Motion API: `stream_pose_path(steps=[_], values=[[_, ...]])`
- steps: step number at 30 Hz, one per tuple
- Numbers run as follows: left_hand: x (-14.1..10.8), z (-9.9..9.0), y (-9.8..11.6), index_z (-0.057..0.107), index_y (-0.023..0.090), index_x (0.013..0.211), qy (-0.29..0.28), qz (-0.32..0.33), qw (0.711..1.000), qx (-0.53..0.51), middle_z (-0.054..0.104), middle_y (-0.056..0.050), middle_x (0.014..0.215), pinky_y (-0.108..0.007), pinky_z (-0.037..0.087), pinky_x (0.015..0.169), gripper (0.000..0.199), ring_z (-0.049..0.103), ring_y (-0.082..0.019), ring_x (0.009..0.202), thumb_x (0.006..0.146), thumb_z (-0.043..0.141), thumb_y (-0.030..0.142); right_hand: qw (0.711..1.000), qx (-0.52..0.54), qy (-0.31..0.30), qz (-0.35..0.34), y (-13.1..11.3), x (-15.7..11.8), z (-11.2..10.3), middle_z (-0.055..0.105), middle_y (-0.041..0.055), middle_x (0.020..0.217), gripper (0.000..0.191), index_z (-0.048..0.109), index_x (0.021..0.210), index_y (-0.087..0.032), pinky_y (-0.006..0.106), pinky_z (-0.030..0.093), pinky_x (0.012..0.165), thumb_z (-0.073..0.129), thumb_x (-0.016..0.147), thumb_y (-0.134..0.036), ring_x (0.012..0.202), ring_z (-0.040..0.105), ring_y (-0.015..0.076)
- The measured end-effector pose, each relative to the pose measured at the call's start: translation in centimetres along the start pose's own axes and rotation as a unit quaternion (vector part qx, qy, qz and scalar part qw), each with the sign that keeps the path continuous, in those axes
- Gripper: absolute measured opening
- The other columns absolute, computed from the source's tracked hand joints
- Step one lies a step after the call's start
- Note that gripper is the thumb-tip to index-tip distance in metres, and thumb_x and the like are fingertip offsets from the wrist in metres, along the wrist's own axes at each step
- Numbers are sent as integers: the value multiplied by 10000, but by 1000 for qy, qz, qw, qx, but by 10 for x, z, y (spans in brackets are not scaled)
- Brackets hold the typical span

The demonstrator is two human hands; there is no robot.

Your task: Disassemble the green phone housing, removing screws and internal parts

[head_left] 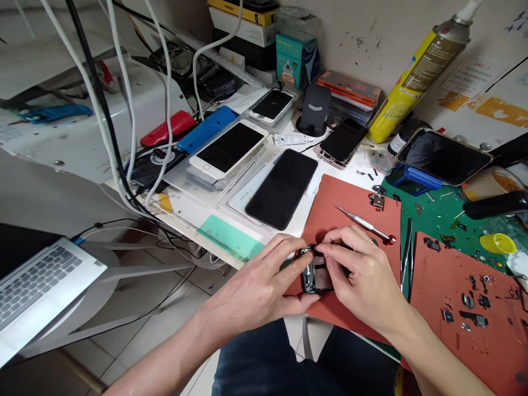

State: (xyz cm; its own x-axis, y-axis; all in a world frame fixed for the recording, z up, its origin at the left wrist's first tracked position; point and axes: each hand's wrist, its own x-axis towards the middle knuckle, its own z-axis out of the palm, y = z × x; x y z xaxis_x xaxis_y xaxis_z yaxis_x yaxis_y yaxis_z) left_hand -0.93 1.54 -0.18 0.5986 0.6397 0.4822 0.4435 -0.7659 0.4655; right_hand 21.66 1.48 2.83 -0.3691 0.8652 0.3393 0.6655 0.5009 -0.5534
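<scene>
Lower centre of frame, on red-orange repair mat (350, 206): opened smartphone body (317, 273) is gripped between left hand (258, 283) and right hand (357, 269), both closed on it. Steel screwdriver (365, 224) is laid just above, untouched. Tweezers (406, 256) are placed beside mat; small phone parts (468, 301) are scattered on second mat (462, 352), lower right.

The one head-worn view looks forward and down from above the person, close over the left hand (258, 280) and right hand (357, 275), across the worktop (330, 165) toward the wall (342, 38).

Laptop (41, 291), yellow spray can (416, 91), white smartphone (226, 148)
</scene>
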Motion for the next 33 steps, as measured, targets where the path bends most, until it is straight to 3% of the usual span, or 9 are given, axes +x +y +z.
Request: stream_pose_path(steps=[8,22,28,33], values=[[0,-2,2,611,110,1360,-5,-5,1000,3,647,-192,1317,-471,623,1065,477,628,-308,1251,980,798,329,1000,-18,10,-5,0,1,4,729,98,1054,235,796,1132,-139,414,602,836,616,1013,-45,980,678,240],[2,-2,2,602,149,1384,-4,-1,1000,-8,630,-196,1355,-499,612,1066,511,626,-318,1274,962,821,338,999,-43,24,7,4,6,11,772,79,976,196,811,1009,-152,419,599,828,630,1020,-77,902,700,246],[1,-1,0,602,145,1403,-20,0,1000,4,636,-168,1293,-499,595,1039,512,613,-296,1214,977,807,344,996,-69,48,39,-9,4,-22,796,46,1006,180,804,1023,-196,362,596,858,640,1033,-122,960,743,224],[1,0,-4,621,147,1374,-19,16,1000,14,637,-158,1259,-503,579,989,480,603,-287,1154,983,801,359,981,-142,69,115,-17,-18,-52,761,7,893,135,797,992,-227,304,520,648,677,1016,-168,731,713,166]])
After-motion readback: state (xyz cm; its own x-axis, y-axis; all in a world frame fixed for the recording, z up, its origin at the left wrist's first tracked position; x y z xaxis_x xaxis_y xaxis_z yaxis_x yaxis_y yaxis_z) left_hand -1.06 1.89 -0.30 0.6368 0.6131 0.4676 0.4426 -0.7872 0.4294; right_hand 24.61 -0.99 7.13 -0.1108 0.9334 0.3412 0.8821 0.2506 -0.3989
